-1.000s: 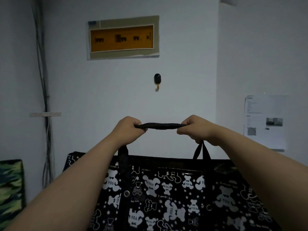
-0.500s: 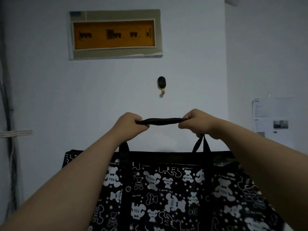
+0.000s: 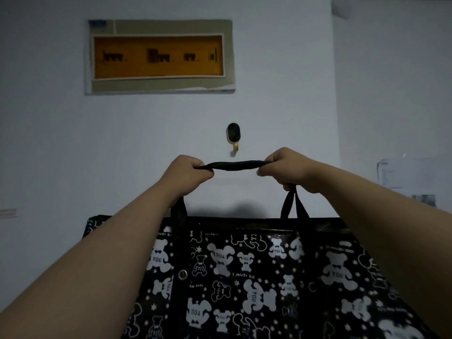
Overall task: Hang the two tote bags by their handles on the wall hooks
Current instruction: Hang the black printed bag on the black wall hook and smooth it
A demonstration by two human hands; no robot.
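Note:
A black tote bag [image 3: 244, 272] printed with white bears hangs from its black handles [image 3: 233, 165], which are pulled taut and level between my two fists. My left hand [image 3: 187, 173] grips the left end and my right hand [image 3: 286, 168] grips the right end. On the white wall, a small black wall hook [image 3: 233, 135] with a gold prong sits just above the middle of the stretched handles, a short gap apart from them. Only one bag and one hook are in view.
A grey-framed panel with an orange window [image 3: 159, 56] is mounted on the wall above the hook. The wall turns a corner at the right [image 3: 336, 118], where a printed paper sheet [image 3: 413, 177] is stuck.
I have come closer to the wall, and my hands with the handles have risen to just under the hook. The cables at the far left have left the view.

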